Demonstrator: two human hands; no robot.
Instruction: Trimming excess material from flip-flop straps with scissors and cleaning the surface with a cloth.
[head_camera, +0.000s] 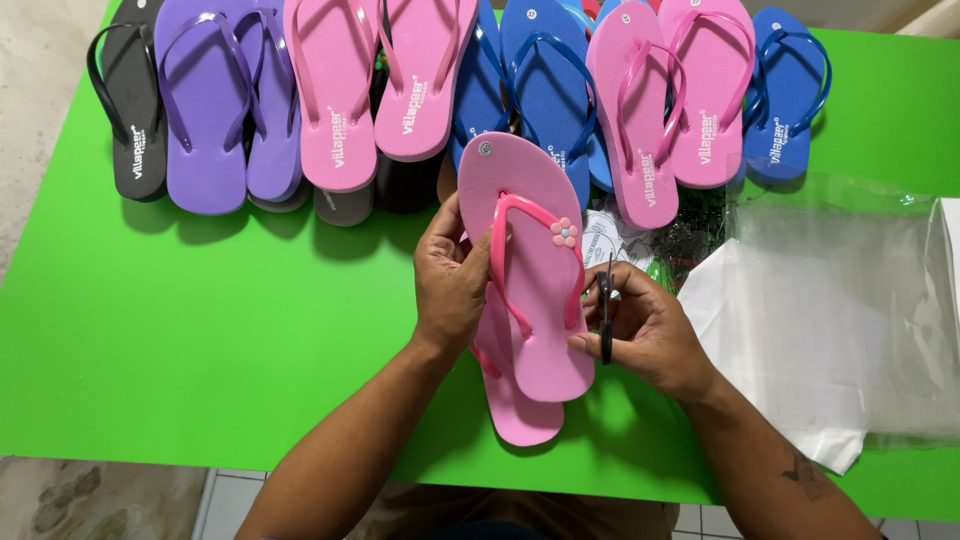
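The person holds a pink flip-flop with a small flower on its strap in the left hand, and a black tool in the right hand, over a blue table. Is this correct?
Not quite: the table is green, not blue, as the head view shows. The rest holds: the left hand grips the pink flip-flop with the flower, and the right hand holds a black tool.

Both forearms are bare, no sleeves showing; the right forearm carries a small dark mark, perhaps a tattoo.
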